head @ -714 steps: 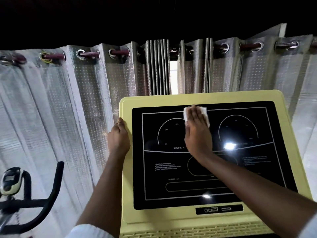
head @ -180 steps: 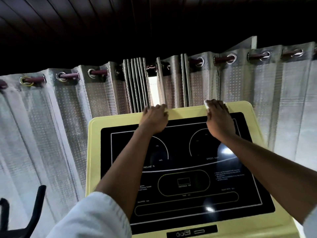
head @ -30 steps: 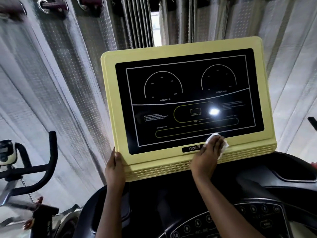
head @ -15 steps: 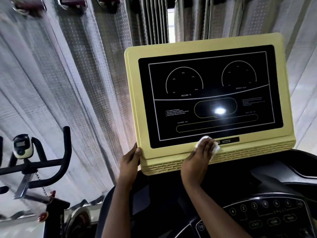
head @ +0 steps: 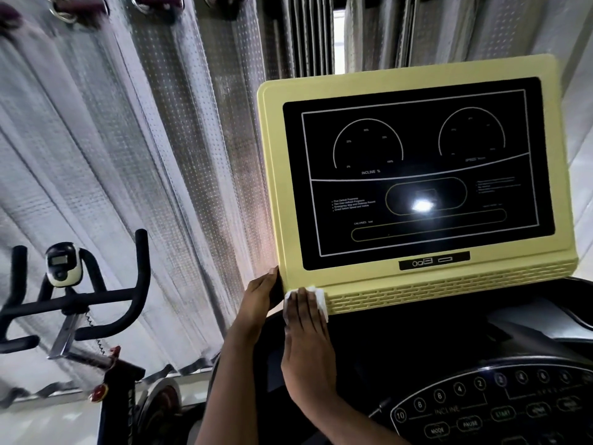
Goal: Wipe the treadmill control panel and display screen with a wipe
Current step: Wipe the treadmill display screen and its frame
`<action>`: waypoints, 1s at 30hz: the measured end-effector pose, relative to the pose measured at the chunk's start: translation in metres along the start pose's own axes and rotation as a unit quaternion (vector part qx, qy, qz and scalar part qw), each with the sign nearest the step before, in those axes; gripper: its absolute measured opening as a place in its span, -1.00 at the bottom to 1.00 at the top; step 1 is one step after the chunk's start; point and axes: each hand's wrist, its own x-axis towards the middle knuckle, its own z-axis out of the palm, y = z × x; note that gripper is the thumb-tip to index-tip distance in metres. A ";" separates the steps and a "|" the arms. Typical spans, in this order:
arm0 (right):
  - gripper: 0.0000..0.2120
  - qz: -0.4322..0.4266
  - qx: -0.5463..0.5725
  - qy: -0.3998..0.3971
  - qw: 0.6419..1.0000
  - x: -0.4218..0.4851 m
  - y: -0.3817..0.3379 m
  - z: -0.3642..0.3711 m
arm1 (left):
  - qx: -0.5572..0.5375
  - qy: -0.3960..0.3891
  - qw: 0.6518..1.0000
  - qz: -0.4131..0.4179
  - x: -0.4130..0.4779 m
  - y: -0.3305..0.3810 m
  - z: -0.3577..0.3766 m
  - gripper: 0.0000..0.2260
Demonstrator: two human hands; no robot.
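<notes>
Yellow plastic display housing (head: 272, 187) stands tilted back above the treadmill's dark console, framing a glossy black display screen (head: 417, 139) printed with two thin white dial arcs and the words INCLINE %, with a bright glare spot near its middle. The right hand (head: 306, 345) lies flat on the housing's lower left corner, at the left end of its slotted yellow vent strip (head: 449, 289); its grip is open, with straight fingers side by side pressing a crumpled white wipe (head: 322, 303) against the plastic, and the wipe shows at both sides of the fingertips. The left hand (head: 258, 297) is just beside it, clasping the housing's lower left edge, its grip closed round that edge with the fingers out of sight behind. A black oval control panel (head: 481, 409) with round numbered buttons sits lower right, apart from both hands. Silver-grey dotted curtains (head: 144, 155) hang behind, and a black exercise bike handlebar (head: 73, 303) stands far left.
</notes>
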 end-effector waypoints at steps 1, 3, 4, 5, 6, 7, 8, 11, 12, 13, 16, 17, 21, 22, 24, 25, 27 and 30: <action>-0.46 0.007 -0.004 0.001 1.000 0.002 -0.003 0.000 | -0.001 -0.001 1.000 -0.001 0.001 -0.002 -0.001 -0.40; -0.46 -0.004 -0.010 0.004 1.000 0.001 -0.005 -0.002 | 0.000 0.008 1.000 0.004 0.001 -0.004 0.000 -0.44; -0.45 -0.013 -0.012 0.005 1.000 0.000 -0.003 -0.005 | 0.000 0.011 1.000 0.009 -0.001 -0.004 0.002 -0.50; -0.44 -0.013 -0.012 0.008 1.000 -0.001 0.001 -0.010 | -0.001 0.018 1.000 0.017 -0.003 -0.004 0.004 -0.57; -0.43 0.005 -0.011 0.016 1.000 -0.001 0.007 -0.013 | -0.006 0.030 0.999 0.027 -0.003 -0.006 0.007 -0.64; -0.43 0.043 -0.006 0.025 0.999 0.000 0.013 -0.017 | -0.007 0.053 0.998 0.028 -0.003 -0.008 0.010 -0.68; -0.43 0.086 -0.001 0.037 0.996 0.002 0.019 -0.020 | -0.002 0.076 0.997 0.028 -0.003 -0.011 0.013 -0.70; -0.41 0.116 0.009 0.045 0.992 0.005 0.023 -0.023 | 0.069 0.110 0.990 0.049 -0.001 -0.020 0.021 -0.65; -0.41 0.082 0.010 0.030 0.996 0.003 0.022 -0.023 | 0.092 0.123 0.986 0.058 -0.002 -0.023 0.023 -0.63; -0.43 0.050 0.010 0.018 0.999 0.002 0.023 -0.022 | 0.119 0.141 0.980 0.071 -0.003 -0.025 0.025 -0.64; -0.44 0.117 0.016 0.059 0.991 0.008 0.039 -0.027 | 0.208 0.189 0.954 0.108 -0.010 -0.024 0.038 -0.71; -0.43 0.161 0.023 0.083 0.983 0.010 0.043 -0.030 | 0.222 0.204 0.947 0.114 -0.013 -0.023 0.043 -0.72; -0.45 0.120 0.020 0.079 0.989 0.011 0.057 -0.036 | 0.226 0.269 0.926 0.136 -0.017 -0.025 0.060 -0.72; -0.46 0.130 0.021 0.088 0.987 0.014 0.064 -0.038 | 0.221 0.280 0.924 0.139 -0.017 -0.025 0.063 -0.72; -0.44 0.211 0.034 0.134 0.968 0.026 0.078 -0.044 | 0.205 0.299 0.921 0.144 -0.017 -0.024 0.073 -0.71; -0.42 0.244 0.042 0.148 0.958 0.031 0.082 -0.048 | 0.203 0.307 0.918 0.145 -0.017 -0.024 0.076 -0.71; -0.40 0.237 0.030 0.136 0.961 0.034 0.082 -0.052 | 0.201 0.319 0.914 0.149 -0.018 -0.024 0.080 -0.74; -0.39 0.229 0.001 0.122 0.966 0.034 0.105 -0.061 | 0.209 0.333 0.905 0.164 -0.017 -0.025 0.085 -0.74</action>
